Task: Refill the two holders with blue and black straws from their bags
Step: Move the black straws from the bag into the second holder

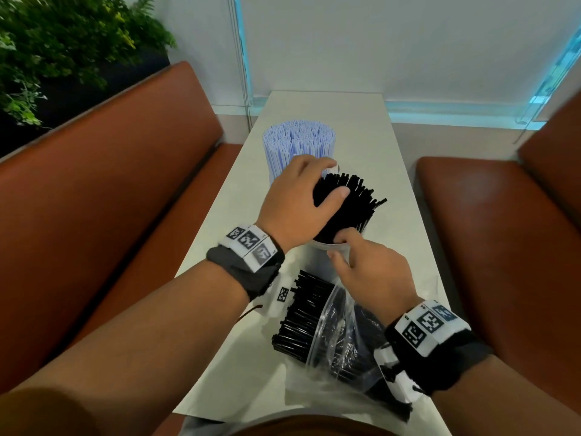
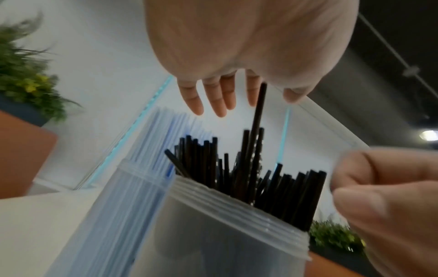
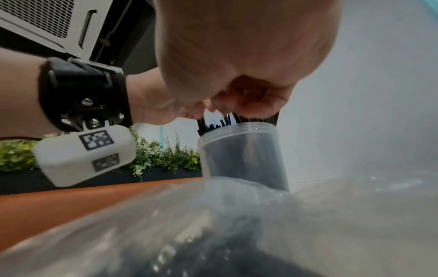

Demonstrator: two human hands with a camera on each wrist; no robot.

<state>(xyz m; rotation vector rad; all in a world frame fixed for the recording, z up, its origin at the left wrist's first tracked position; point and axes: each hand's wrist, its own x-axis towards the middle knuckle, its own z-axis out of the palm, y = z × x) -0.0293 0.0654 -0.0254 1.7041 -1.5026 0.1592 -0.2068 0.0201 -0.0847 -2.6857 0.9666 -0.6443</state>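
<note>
Settling black straws into the near holder, left hand spread open over them, right hand pinching the rim. Next, probably, more from the bag nearer still.

Head view looks down; both wrist views, low and close, share the black-straw holder.

Near clear holder is crammed with black straws leaning right; far one's packed with upright blue straws. Clear bag of black ones lies nearest.
</note>
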